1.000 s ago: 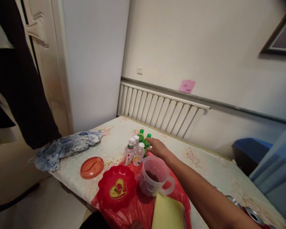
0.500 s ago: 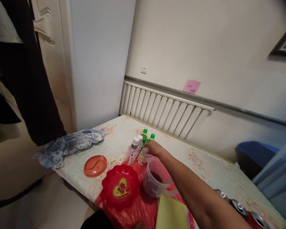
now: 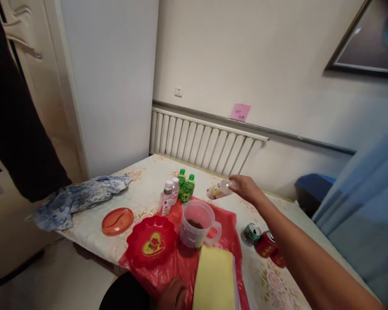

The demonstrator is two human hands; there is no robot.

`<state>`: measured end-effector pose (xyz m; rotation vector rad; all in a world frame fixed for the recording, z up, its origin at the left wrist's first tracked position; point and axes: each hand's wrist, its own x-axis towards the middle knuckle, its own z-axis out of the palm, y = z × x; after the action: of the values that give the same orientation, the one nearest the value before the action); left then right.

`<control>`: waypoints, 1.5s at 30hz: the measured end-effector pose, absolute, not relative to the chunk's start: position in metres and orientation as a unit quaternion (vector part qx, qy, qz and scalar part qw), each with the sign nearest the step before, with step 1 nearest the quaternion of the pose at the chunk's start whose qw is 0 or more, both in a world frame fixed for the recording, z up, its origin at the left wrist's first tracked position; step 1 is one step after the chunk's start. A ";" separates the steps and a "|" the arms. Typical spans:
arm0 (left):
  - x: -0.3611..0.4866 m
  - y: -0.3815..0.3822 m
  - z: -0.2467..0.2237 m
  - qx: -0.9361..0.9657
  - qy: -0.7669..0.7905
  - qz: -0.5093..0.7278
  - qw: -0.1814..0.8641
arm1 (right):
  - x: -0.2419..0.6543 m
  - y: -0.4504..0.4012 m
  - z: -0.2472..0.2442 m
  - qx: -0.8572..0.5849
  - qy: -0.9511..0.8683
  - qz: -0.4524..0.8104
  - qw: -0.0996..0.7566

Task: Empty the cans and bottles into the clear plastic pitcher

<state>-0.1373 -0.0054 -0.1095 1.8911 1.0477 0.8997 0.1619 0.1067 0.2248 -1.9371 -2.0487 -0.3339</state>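
Note:
My right hand [image 3: 244, 188] reaches over the far part of the table, its fingers closed on the pale end of a small cup [image 3: 216, 190] with a colourful pattern. The cup is tipped on its side, the patterned part pointing left. At the bottom edge my left hand [image 3: 175, 295] rests curled on a red plastic sheet [image 3: 184, 269]; whatever its fingers hold is hidden. Between the hands stands a clear measuring jug [image 3: 190, 237] with dark liquid inside. Beside the jug lie a red scalloped plate [image 3: 137, 234] and a yellow notebook or pad [image 3: 213, 277].
Two green-capped bottles [image 3: 187, 189] and two white-capped bottles [image 3: 166, 200] stand behind the plate. An orange lid-like dish [image 3: 116, 221] and a blue patterned cloth [image 3: 80, 200] lie left. Several cans, among them a red can [image 3: 265, 245], stand under my right forearm.
My right hand has moved right with the cup, away from the bottles and jug, and the cup has tipped over sideways. The view has shifted right. More of my left hand shows.

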 end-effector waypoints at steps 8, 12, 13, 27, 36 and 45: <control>-0.117 -0.030 -0.058 0.708 0.442 0.367 0.410 | 0.222 -0.020 0.199 -0.680 -0.713 -0.074 0.153; -0.095 -0.051 -0.027 0.755 0.387 0.346 0.401 | 0.202 -0.071 0.185 -0.671 -0.724 0.042 0.156; -0.091 -0.056 -0.020 0.767 0.375 0.340 0.394 | 0.192 -0.082 0.181 -0.664 -0.727 0.063 0.161; -0.092 -0.074 0.033 0.786 0.287 0.200 0.511 | 0.096 -0.139 0.130 -0.613 -0.736 0.228 0.175; -0.096 -0.077 0.018 0.749 0.265 0.216 0.568 | 0.092 -0.134 0.115 -0.596 -0.716 0.287 0.223; -0.105 -0.073 0.001 0.701 0.326 0.235 0.590 | 0.119 -0.101 0.024 -0.590 -0.471 0.468 0.458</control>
<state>-0.1053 -0.0732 0.0011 1.6313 0.7584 0.5463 0.1194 -0.1009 0.0244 -1.4544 -1.1610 1.1539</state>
